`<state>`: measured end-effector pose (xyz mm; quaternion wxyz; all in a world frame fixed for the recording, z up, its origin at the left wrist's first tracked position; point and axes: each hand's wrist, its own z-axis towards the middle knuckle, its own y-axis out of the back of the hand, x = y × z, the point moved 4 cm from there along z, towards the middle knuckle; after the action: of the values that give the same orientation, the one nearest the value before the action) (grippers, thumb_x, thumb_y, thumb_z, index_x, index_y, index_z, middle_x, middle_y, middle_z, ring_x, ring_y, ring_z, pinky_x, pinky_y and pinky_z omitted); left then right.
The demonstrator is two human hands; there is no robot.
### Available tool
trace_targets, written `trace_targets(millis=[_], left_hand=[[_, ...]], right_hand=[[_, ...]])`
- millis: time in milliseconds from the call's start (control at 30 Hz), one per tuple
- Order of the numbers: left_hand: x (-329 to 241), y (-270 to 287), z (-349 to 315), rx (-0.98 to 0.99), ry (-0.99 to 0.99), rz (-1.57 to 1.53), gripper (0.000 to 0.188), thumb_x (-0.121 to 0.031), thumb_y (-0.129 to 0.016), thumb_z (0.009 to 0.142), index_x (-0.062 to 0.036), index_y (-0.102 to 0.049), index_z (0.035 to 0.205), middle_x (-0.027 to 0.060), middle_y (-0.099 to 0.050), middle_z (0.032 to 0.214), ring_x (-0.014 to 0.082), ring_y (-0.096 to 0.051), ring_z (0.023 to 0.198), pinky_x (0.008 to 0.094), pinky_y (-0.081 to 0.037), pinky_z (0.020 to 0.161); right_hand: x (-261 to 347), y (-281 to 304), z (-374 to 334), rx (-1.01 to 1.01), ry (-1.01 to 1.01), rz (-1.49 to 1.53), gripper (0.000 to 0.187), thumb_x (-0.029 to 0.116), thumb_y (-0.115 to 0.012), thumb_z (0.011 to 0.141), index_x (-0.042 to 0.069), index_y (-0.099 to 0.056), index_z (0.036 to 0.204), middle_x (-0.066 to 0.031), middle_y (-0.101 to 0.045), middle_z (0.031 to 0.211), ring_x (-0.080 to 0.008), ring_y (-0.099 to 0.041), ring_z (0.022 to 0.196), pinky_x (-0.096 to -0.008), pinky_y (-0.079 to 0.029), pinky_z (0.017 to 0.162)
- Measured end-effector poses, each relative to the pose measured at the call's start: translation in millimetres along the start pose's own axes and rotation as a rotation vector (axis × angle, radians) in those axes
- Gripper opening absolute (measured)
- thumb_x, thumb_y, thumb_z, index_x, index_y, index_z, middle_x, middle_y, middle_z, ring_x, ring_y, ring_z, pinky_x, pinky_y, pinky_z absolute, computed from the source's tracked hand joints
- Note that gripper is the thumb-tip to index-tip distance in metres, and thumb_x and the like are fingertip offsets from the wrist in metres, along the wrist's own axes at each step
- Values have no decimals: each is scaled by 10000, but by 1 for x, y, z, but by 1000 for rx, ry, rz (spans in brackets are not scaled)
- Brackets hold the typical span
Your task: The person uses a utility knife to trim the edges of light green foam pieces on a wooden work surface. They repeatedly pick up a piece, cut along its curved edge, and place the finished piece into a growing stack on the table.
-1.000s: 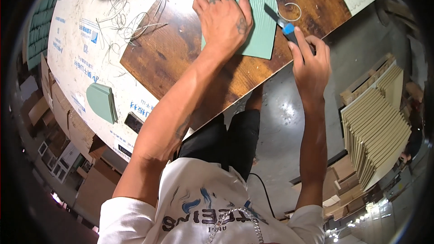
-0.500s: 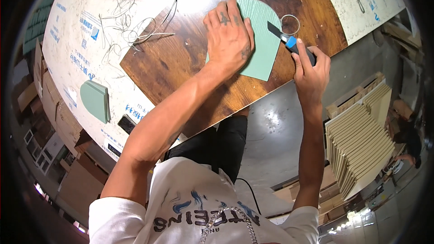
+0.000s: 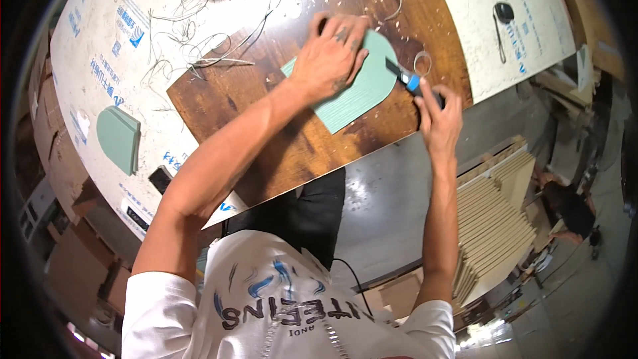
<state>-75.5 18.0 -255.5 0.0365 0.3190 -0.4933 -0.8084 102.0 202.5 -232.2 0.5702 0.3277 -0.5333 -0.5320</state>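
Head view: left hand point(image 3: 330, 60), partly spread, presses arched panel point(image 3: 362, 96)—likely light, stiff, best held left; right hand point(image 3: 440, 118) pinches utility knife point(image 3: 413, 82)

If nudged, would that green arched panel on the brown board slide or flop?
The green panel is probably stiff: it lies flat, unbent. Resting broad-face-down on the brown board, it would likely slide, though the left hand atop it may resist.

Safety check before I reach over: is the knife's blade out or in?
Out: the right hand holds the knife, and its dark blade juts past the blue collar, at the edge of the green board.
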Motion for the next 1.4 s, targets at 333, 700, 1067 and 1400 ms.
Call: trace_targets(millis=[333,700,1067,1400], left_hand=[[-26,-9,-25,-118,635,202,506,-249,-612,971,24,-467,1371,246,-453,1246,395,-412,1173,560,-331,1006],[-16,-8,-21,-89,589,224,504,-289,-616,960,-3,-517,1362,218,-503,1253,367,-472,1161,517,-399,1011],[-26,-17,-15,-336,1005,287,633,-285,-638,951,41,-391,1434,310,-385,1451,463,-371,1353,602,-278,1102],[-29,-19,-23,-367,950,297,554,-219,-662,920,-11,-452,1389,293,-383,1454,453,-436,1264,559,-388,1014]], right_hand=[[-27,-8,24,33,178,86,546,157,-808,817,241,-663,1336,-91,-614,1062,-298,-580,947,-437,-458,813],[-22,-38,116,78,439,204,530,249,-817,820,274,-647,1322,-78,-608,1081,-300,-582,955,-436,-466,802],[-58,-11,89,220,373,139,468,154,-835,796,136,-732,1252,-119,-614,1050,-291,-554,940,-398,-469,807],[-19,-38,138,177,456,220,477,139,-841,787,135,-732,1251,-118,-616,1014,-298,-546,905,-410,-468,809]])
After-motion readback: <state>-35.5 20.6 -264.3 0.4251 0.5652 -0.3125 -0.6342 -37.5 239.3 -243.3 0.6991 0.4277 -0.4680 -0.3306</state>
